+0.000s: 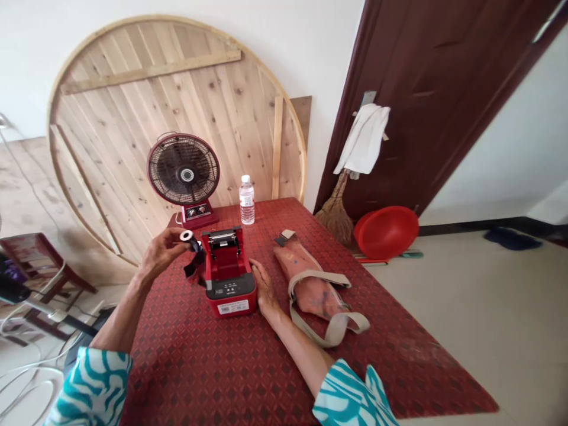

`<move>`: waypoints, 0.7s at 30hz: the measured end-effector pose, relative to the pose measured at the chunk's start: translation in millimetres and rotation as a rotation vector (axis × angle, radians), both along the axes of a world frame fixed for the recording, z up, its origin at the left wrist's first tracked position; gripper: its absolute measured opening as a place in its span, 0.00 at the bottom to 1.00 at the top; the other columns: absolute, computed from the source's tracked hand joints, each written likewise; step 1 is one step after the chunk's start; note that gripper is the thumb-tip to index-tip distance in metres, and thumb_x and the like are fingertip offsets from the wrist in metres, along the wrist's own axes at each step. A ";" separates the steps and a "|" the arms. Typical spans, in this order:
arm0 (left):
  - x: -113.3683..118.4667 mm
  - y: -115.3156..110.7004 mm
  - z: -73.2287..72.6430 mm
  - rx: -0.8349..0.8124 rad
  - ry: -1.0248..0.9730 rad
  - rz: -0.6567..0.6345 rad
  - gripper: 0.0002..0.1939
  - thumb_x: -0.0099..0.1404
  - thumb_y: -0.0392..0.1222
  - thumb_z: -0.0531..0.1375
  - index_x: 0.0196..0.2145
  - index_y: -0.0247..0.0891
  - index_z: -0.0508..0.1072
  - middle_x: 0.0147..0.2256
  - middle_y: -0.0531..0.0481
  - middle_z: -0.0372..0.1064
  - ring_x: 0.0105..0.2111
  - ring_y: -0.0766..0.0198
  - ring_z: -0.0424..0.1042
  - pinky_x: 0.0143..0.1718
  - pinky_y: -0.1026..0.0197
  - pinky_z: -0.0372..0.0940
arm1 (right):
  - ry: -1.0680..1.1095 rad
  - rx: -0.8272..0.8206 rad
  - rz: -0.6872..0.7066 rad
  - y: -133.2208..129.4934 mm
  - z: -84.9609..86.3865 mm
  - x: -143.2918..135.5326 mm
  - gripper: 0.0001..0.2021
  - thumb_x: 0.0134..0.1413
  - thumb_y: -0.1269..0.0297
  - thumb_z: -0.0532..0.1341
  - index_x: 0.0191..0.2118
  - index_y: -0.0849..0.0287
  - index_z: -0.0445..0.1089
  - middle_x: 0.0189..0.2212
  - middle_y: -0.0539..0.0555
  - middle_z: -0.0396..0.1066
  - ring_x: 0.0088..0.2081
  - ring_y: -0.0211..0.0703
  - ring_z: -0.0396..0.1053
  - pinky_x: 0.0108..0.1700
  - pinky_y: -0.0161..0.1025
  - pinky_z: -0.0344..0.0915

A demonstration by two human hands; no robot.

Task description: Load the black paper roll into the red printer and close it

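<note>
A red and black printer with its lid raised stands on the red patterned table. My left hand is to its left, fingers pinched on a small roll with a white core; a dark strip hangs below the roll beside the printer. My right hand rests against the printer's right side, its fingers partly hidden behind the casing. Right of that hand lies a worn orange pouch with beige straps.
Behind the printer stand a red fan and a water bottle. A round wooden board leans on the wall. A broom and red basins are by the door at right.
</note>
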State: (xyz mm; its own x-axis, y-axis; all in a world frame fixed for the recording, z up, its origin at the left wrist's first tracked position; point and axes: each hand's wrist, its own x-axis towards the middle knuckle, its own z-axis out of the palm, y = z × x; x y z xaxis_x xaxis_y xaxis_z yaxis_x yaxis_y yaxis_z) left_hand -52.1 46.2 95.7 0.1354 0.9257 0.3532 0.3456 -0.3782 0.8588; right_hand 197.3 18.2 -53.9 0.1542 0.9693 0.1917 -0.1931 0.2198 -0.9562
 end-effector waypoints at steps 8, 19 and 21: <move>-55.0 45.8 -66.8 -0.185 -0.203 0.144 0.27 0.39 0.48 0.71 0.35 0.35 0.70 0.31 0.48 0.75 0.34 0.58 0.74 0.41 0.55 0.67 | 0.006 -0.041 -0.006 -1.8 0.7 1.1 0.22 0.55 0.46 0.55 0.48 0.54 0.70 0.49 0.53 0.73 0.52 0.50 0.67 0.54 0.45 0.61; -43.1 57.2 -83.1 -0.199 0.146 0.135 0.27 0.53 0.50 0.60 0.49 0.35 0.68 0.46 0.42 0.73 0.47 0.52 0.71 0.48 0.51 0.65 | 0.001 -0.027 0.003 -2.2 -0.1 1.8 0.22 0.56 0.47 0.54 0.49 0.54 0.69 0.50 0.53 0.72 0.53 0.50 0.67 0.54 0.45 0.61; -39.3 60.5 -71.6 -0.129 0.251 0.121 0.26 0.56 0.49 0.56 0.51 0.36 0.68 0.52 0.41 0.70 0.54 0.52 0.67 0.54 0.50 0.60 | -0.011 -0.018 -0.002 -1.0 -0.7 2.1 0.22 0.56 0.46 0.54 0.49 0.54 0.70 0.50 0.53 0.72 0.53 0.50 0.66 0.54 0.45 0.60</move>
